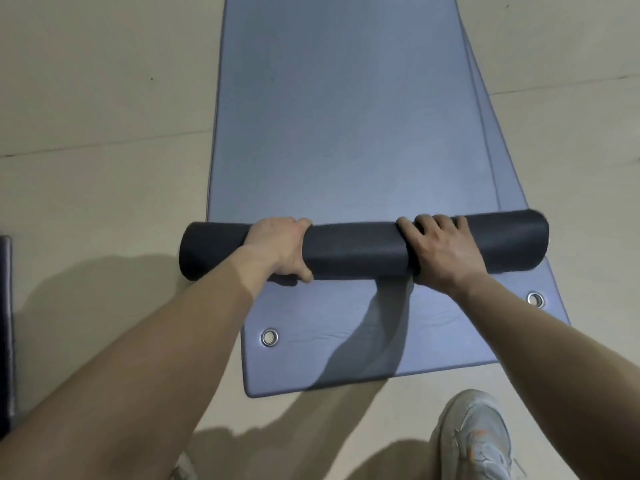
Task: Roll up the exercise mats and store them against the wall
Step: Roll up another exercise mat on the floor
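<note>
No readable text.
Nothing on the dark roll (360, 249) at mid-frame, the blue mat (346, 116) running to the top of the frame, or the shoe (474, 438) at lower right can be read as a word, number, brand or sign. The shoe's orange patches are too blurred to tell.
</note>
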`<state>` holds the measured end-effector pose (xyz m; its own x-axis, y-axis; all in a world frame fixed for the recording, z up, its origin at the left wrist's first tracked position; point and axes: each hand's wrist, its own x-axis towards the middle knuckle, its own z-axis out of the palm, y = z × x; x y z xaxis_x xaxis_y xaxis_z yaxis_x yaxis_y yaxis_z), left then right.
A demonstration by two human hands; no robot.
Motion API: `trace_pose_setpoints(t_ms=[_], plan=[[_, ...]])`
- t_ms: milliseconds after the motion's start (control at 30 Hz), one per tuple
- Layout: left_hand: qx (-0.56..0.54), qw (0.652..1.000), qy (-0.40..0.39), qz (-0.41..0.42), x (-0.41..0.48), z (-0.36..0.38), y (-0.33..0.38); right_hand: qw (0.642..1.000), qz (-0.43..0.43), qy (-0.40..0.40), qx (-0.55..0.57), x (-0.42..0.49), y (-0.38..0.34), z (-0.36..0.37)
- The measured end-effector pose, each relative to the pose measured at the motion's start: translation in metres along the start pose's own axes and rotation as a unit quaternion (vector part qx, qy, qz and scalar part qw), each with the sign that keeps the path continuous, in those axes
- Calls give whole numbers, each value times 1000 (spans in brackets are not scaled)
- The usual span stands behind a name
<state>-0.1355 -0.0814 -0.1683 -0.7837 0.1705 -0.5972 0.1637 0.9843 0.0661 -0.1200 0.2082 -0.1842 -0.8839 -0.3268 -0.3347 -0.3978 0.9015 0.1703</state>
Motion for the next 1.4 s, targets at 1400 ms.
trace_pose_setpoints(t_ms=[1400], plan=[[21, 999, 44, 17, -94, 41, -3, 962, -73, -249, 91, -19, -34, -63]])
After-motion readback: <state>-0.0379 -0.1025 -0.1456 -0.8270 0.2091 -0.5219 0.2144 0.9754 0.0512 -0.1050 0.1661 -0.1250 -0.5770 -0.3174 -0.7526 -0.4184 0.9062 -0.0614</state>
